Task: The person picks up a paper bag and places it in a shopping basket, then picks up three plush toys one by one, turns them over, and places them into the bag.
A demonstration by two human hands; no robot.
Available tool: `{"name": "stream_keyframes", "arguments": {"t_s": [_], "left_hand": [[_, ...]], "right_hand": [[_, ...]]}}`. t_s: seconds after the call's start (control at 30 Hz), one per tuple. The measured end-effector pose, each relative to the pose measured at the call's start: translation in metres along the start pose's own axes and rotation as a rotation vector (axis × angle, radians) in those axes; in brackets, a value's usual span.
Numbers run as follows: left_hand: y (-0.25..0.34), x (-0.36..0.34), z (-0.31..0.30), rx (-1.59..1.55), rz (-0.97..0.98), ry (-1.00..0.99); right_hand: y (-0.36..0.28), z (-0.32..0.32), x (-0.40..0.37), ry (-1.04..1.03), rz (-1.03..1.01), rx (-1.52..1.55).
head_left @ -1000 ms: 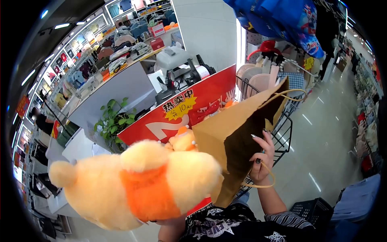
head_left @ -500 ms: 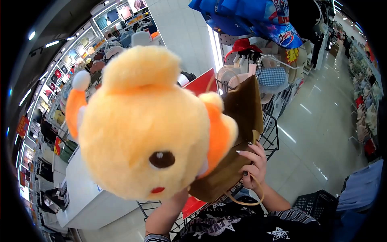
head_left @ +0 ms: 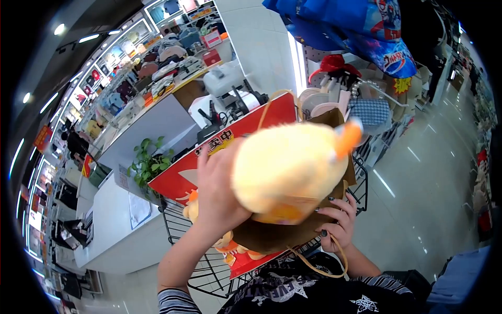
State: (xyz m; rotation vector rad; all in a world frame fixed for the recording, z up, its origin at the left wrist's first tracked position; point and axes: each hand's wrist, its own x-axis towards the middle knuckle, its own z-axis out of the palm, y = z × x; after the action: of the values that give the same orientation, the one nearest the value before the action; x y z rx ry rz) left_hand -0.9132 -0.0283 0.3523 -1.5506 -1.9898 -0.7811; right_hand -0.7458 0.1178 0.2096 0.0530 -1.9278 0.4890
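Note:
A yellow plush toy [head_left: 287,165] with an orange tip is gripped at its left side by my left hand [head_left: 219,188]. Motion blurs the toy, which sits over the mouth of a brown paper bag [head_left: 272,235] and hides part of it. On the bag's right edge, my right hand [head_left: 340,222] is closed, dark nails showing. A looped bag handle [head_left: 319,270] hangs beside that wrist. Beneath the bag, more plush toys [head_left: 225,242] lie in a black wire basket [head_left: 180,225], partly covered by my left forearm.
A red sign board [head_left: 175,183] leans along the basket's far side, near a green plant [head_left: 150,162]. To the left runs a white counter [head_left: 115,230]. Blue printed bags [head_left: 355,26] hang at the top, above a red hat [head_left: 334,67] and a checked bag [head_left: 370,112].
The plush toy has moved right and away from the camera, over the bag, and turned so its face no longer shows. My left hand has come into view; my right hand stays at the bag.

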Motion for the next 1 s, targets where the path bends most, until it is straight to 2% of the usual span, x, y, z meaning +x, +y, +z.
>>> {"name": "stream_keyframes", "arguments": {"t_s": [0.07, 0.1, 0.2, 0.27, 0.47, 0.53, 0.57, 0.63, 0.67, 0.73, 0.87, 0.97, 1.0], "left_hand": [[-0.008, 0.007, 0.009, 0.169, 0.098, -0.142], [-0.009, 0.01, 0.013, 0.201, 0.122, -0.203], [-0.012, 0.016, 0.025, 0.257, 0.008, -0.555], [-0.02, 0.019, 0.041, 0.287, 0.035, -0.622], [-0.025, 0.052, 0.104, 0.216, -0.223, -1.067], [-0.043, 0.058, 0.138, 0.135, -0.326, -1.231], [-0.048, 0.058, 0.154, 0.125, -0.345, -1.235], [-0.058, 0.054, 0.186, 0.064, -0.313, -1.546], [-0.069, 0.041, 0.218, 0.061, -0.331, -1.549], [-0.092, 0.01, 0.275, 0.241, -0.225, -1.727], [-0.076, 0.02, 0.248, 0.347, -0.224, -1.612], [-0.067, 0.029, 0.23, 0.334, -0.182, -1.475], [-0.064, 0.033, 0.221, 0.333, -0.173, -1.426]], "right_hand": [[0.005, 0.002, 0.0, 0.014, -0.013, 0.015], [0.007, 0.006, -0.002, 0.086, -0.018, 0.037], [0.009, 0.002, 0.005, -0.024, -0.049, 0.063], [0.009, 0.003, 0.008, -0.046, -0.051, 0.126], [0.014, 0.006, 0.009, -0.085, -0.073, 0.224], [0.016, 0.003, 0.006, -0.107, -0.075, 0.246], [0.018, 0.002, 0.004, -0.123, -0.078, 0.247], [0.021, 0.0, 0.003, -0.142, -0.068, 0.254], [0.022, -0.001, 0.001, -0.149, -0.068, 0.269], [0.024, 0.0, -0.002, -0.126, -0.023, 0.27], [0.027, 0.001, -0.003, -0.15, -0.034, 0.273], [0.027, 0.003, -0.002, -0.096, -0.014, 0.223], [0.03, 0.011, -0.003, 0.004, -0.091, 0.193]]}}
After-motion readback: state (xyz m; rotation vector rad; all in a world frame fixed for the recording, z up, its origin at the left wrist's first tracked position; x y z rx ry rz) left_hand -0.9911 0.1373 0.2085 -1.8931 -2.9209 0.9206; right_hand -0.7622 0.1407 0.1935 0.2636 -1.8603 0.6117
